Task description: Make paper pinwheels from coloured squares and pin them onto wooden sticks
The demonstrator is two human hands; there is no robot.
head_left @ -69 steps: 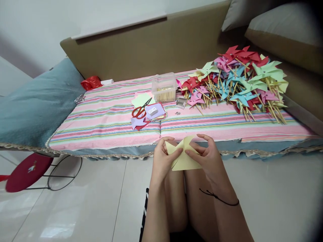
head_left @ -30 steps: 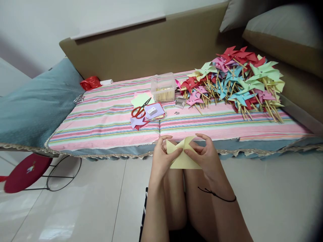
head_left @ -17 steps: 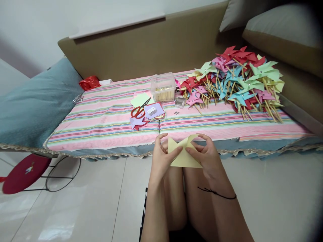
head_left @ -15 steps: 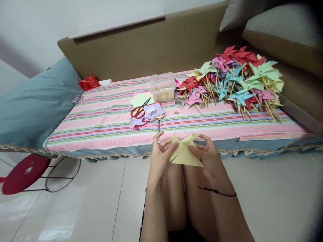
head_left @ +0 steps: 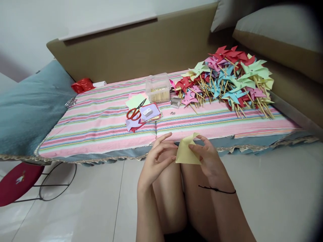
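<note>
A sheet of pale yellow paper [head_left: 186, 153], its upper part curled over, is held above my knees. My right hand [head_left: 205, 153] pinches it at the right side, thumb in front and fingers behind. Just left of the paper is my left hand [head_left: 160, 156], its fingers apart; the thumb tip is close to the lower left corner, and I cannot tell whether it touches. Beyond my hands, on the striped cloth, lie red-handled scissors [head_left: 135, 112], a stack of coloured paper cards [head_left: 150, 112] and purple and red paper scraps [head_left: 133, 125].
Many paper pinwheels [head_left: 232, 82] on sticks are heaped at the right of the striped seat [head_left: 98, 117]. A clear plastic box [head_left: 158, 88] of sticks and a small grey box [head_left: 175, 103] stand mid-seat. A red bag [head_left: 82, 85] lies far left; a red stool [head_left: 21, 179] stands on the floor.
My left hand has let go of the yellow paper's left side and spread its fingers. The right hand keeps its pinch. The view has shifted slightly to the right.
</note>
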